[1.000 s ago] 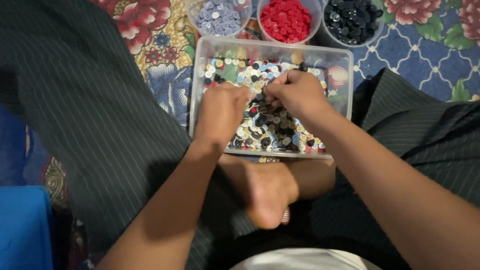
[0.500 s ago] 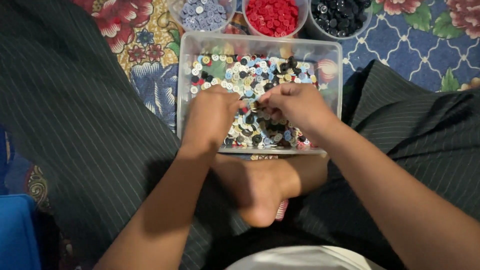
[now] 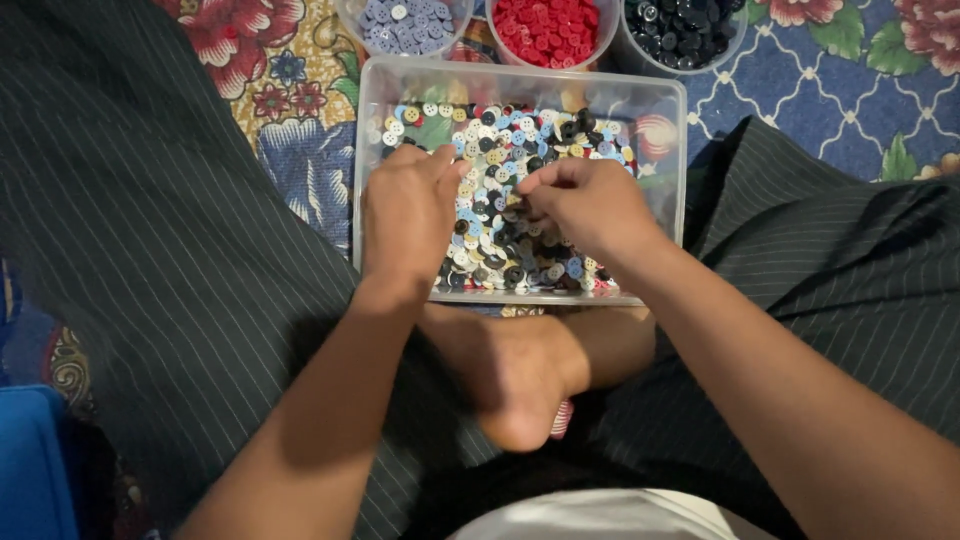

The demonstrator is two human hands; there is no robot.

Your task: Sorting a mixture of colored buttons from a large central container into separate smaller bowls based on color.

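The fingers (image 3: pixel 520 190) of the right hand (image 3: pixel 590 205) are pinched together at their tips, pressed down into the mixed buttons (image 3: pixel 500 190); whether a single button sits between them cannot be told. The fingers (image 3: pixel 445 165) of the left hand (image 3: pixel 405 215) are curled loosely, knuckles up, tips resting on the buttons just left of the right hand, and it cannot be told whether they hold anything.

Both hands lie over the clear rectangular tray (image 3: pixel 670 150) in the upper middle of the frame, which is filled with white, blue, black, yellow and red buttons. Beyond its far edge, along the top of the frame, stand three round clear tubs side by side: one of pale lilac buttons (image 3: pixel 405 20), one of red buttons (image 3: pixel 550 25) and one of black buttons (image 3: pixel 680 30).

The tray sits on a floral patterned mat (image 3: pixel 300 160) on the floor. Just below the tray a bare foot (image 3: pixel 520 375) rests across the lap, flanked by dark pinstriped trouser legs (image 3: pixel 150 250) on either side. A blue object (image 3: pixel 30 460) shows in the lower left corner.
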